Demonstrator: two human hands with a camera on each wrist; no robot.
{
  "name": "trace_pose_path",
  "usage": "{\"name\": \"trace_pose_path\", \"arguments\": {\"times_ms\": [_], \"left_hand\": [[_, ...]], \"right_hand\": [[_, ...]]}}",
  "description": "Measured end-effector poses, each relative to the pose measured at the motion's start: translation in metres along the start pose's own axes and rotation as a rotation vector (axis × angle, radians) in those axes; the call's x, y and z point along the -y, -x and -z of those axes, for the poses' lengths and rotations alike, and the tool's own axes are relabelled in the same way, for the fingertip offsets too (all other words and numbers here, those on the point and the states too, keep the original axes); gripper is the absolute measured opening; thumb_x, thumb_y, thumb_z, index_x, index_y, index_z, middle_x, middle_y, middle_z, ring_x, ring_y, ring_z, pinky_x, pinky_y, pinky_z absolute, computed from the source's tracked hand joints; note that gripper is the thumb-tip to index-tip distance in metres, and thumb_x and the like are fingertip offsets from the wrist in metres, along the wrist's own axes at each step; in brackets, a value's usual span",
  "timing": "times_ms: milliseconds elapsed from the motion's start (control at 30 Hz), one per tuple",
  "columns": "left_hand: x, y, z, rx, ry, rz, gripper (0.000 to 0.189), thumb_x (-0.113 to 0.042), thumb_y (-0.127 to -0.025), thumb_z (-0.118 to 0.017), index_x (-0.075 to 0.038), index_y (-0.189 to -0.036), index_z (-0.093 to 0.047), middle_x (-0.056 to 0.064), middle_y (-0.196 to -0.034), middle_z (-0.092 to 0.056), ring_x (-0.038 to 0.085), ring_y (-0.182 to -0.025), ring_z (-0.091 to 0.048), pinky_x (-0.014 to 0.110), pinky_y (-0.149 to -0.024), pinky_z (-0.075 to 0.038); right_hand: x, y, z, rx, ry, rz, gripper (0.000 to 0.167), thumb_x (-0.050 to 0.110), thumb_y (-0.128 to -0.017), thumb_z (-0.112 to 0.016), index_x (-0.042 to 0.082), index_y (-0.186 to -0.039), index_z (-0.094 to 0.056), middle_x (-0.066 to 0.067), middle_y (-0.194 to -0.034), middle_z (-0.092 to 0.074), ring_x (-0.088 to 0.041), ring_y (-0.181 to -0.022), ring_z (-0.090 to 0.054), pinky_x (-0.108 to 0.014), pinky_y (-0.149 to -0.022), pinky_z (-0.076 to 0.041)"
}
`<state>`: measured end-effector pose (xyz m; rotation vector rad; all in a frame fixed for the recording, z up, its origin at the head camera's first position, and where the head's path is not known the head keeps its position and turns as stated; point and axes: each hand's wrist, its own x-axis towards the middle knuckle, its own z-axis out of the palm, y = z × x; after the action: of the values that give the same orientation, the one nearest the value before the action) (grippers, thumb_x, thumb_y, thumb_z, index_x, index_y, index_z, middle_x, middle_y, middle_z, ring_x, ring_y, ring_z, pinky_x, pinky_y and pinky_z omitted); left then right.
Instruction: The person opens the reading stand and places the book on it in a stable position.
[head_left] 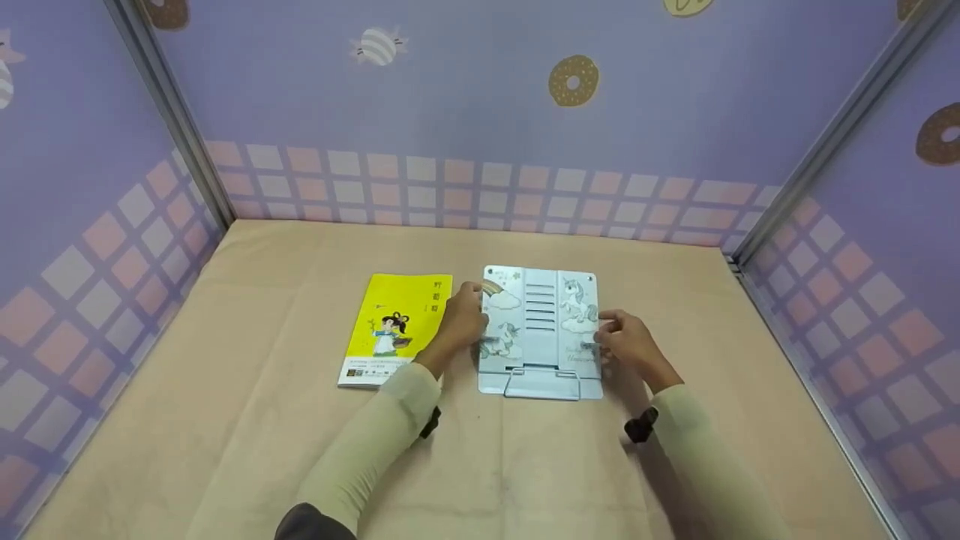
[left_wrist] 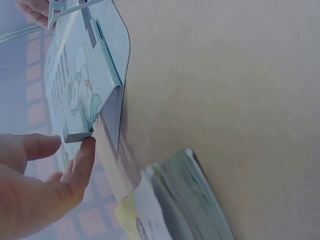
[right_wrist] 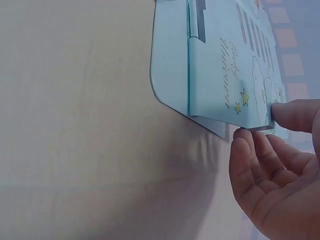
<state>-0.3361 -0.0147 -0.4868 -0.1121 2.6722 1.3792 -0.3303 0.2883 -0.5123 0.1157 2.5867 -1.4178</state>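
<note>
A pale blue book stand (head_left: 540,345) with unicorn and cloud pictures and a row of slots stands on the table, its printed panel tilted up from a base plate. My left hand (head_left: 461,319) holds the panel's left edge between thumb and fingers; the left wrist view shows the fingertips (left_wrist: 88,145) at its side. On the opposite side, my right hand (head_left: 634,345) pinches the right edge, thumb in front and fingers (right_wrist: 245,145) behind. A wire page holder (head_left: 544,386) lies across the stand's front. Left of it is a yellow book (head_left: 397,315), partly hidden by my left hand.
A beige cloth (head_left: 262,450) covers the table. Purple walls (head_left: 465,97) with checks and doughnut pictures enclose the back and both sides, joined by metal corner posts (head_left: 825,135). The book lies close beside the left forearm.
</note>
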Motion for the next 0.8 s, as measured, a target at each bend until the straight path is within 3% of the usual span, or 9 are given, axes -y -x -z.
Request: {"name": "trace_pose_path", "arguments": {"times_ms": [300,567,800], "left_hand": [[-0.001,0.003,0.003,-0.073,0.061,-0.034,0.043,-0.009,-0.102,-0.047,-0.013,-0.145,-0.049,0.009,-0.134,-0.064,0.025,-0.117,-0.06,0.04,-0.108,-0.049],[0.0,0.008,0.005,-0.121,0.118,-0.115,0.031,-0.013,-0.103,-0.053,-0.01,-0.133,-0.057,0.009,-0.122,-0.066,0.025,-0.109,-0.061,0.037,-0.1,-0.051],[0.0,0.014,0.01,-0.099,0.145,-0.15,0.02,-0.014,-0.101,-0.056,-0.011,-0.12,-0.058,0.007,-0.111,-0.065,0.023,-0.103,-0.06,0.035,-0.095,-0.052]], "right_hand": [[0.0,0.009,0.003,-0.049,-0.011,0.052,0.045,0.014,-0.102,-0.049,0.008,-0.146,-0.047,-0.015,-0.122,-0.057,-0.03,-0.105,-0.061,-0.039,-0.088,-0.055],[0.0,0.015,0.005,-0.094,-0.074,0.1,0.031,0.016,-0.104,-0.05,0.011,-0.134,-0.053,-0.017,-0.113,-0.062,-0.029,-0.094,-0.07,-0.046,-0.087,-0.058],[-0.003,0.019,0.007,-0.096,-0.072,0.114,0.025,0.014,-0.104,-0.051,0.012,-0.129,-0.055,-0.016,-0.114,-0.064,-0.028,-0.095,-0.067,-0.047,-0.087,-0.057]]}}
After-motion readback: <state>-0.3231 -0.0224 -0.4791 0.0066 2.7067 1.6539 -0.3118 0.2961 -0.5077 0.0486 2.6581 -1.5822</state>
